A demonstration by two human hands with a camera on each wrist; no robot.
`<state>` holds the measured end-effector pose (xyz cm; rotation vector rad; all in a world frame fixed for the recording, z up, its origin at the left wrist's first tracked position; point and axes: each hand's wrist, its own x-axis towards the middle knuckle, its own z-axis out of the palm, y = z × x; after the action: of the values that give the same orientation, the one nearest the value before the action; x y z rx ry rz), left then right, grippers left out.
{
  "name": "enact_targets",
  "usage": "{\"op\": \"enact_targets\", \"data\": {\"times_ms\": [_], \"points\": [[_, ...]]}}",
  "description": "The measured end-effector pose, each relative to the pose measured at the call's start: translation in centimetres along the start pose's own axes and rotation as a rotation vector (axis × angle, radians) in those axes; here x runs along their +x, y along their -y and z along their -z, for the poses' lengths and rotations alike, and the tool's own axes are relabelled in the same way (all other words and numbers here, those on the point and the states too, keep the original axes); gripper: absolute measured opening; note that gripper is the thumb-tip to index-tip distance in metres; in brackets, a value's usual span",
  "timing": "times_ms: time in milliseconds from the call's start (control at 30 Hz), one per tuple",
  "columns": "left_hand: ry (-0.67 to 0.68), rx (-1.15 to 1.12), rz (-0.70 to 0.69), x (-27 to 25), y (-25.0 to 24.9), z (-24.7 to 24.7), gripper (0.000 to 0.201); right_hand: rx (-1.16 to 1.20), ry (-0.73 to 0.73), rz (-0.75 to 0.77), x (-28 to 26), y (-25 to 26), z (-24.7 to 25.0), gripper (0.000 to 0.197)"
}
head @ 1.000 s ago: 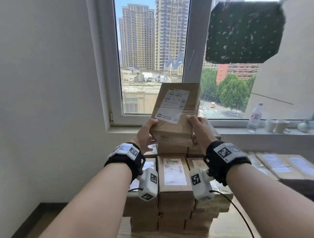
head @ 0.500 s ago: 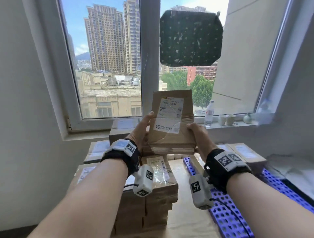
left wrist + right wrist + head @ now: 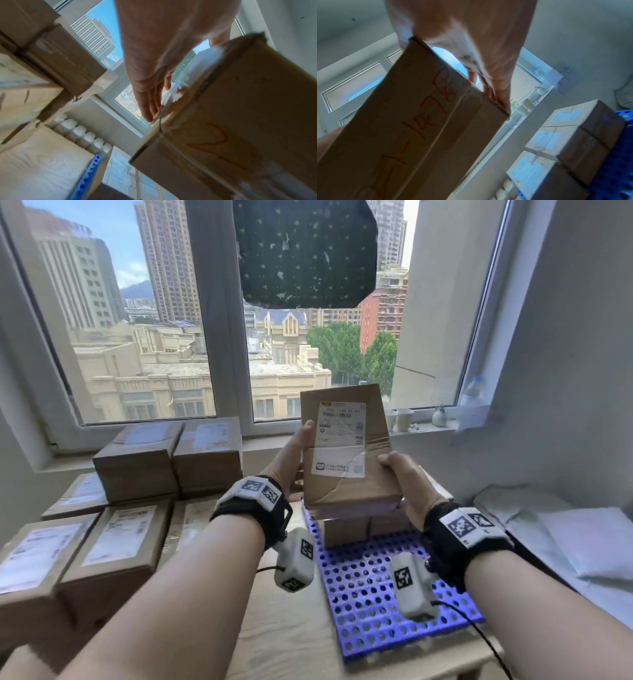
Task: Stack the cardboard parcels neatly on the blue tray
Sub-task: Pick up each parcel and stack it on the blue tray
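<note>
I hold a brown cardboard parcel [image 3: 346, 446] with a white shipping label between both hands, tilted up, above the far end of the blue perforated tray [image 3: 376, 594]. My left hand [image 3: 291, 460] grips its left side with the thumb along the top edge. My right hand [image 3: 400, 477] grips the near right corner, thumb on top. Two parcels [image 3: 346, 530] sit on the tray right below it. The left wrist view has the left hand's fingers [image 3: 150, 102] lying straight along the parcel [image 3: 240, 121]. In the right wrist view my right hand [image 3: 488, 81] clasps the parcel [image 3: 419, 128], whose underside bears red writing.
Several stacked parcels [image 3: 137, 460] fill the table to the left of the tray. White padded bags [image 3: 589, 535] lie on the right. On the window sill stand a bottle [image 3: 474, 392] and cups [image 3: 404, 419]. A radiator [image 3: 82, 134] runs under the sill.
The view has swung right. Both hands have carried the parcel from above the left stack to over the blue tray and turned its label more upright.
</note>
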<state>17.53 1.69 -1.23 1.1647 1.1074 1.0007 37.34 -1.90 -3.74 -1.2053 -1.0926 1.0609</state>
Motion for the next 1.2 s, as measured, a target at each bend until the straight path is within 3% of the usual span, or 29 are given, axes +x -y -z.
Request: {"op": "enact_targets", "data": {"times_ms": [100,167,267,367,500,533,633,833,1100,1200], "points": [[-0.043,0.006,0.038,0.5,2.1,-3.3,0.049,0.000,0.042,-0.004,0.1,-1.4,3.2,0.032],[-0.058,0.008,0.073,0.6,3.6,-5.1,0.044,-0.006,0.071,-0.026,0.3,-2.5,5.0,0.025],[-0.079,-0.001,0.134,0.8,5.8,-6.8,0.039,-0.064,0.130,-0.103,0.7,-4.7,6.9,0.039],[-0.104,0.009,0.193,1.2,7.9,-7.5,0.038,-0.090,0.167,-0.154,1.1,-6.7,7.7,0.032],[-0.089,0.058,0.306,2.2,10.7,-7.4,0.041,-0.176,0.143,-0.262,2.2,-10.2,7.8,0.080],[-0.090,0.061,0.336,2.6,11.5,-7.2,0.041,-0.205,0.145,-0.290,2.4,-11.0,7.7,0.083],[-0.069,0.077,0.415,4.2,13.9,-6.6,0.038,-0.310,0.115,-0.362,3.2,-12.9,7.3,0.057],[-0.010,0.095,0.593,7.5,16.8,-5.4,0.047,-0.579,0.098,-0.508,6.5,-15.2,7.1,0.065],[0.038,0.118,0.766,10.1,19.4,-5.2,0.064,-0.714,0.146,-0.634,8.6,-18.0,7.7,0.043],[0.028,0.124,0.797,10.7,20.4,-5.3,0.063,-0.778,0.188,-0.652,9.6,-18.7,7.4,0.046]]}}
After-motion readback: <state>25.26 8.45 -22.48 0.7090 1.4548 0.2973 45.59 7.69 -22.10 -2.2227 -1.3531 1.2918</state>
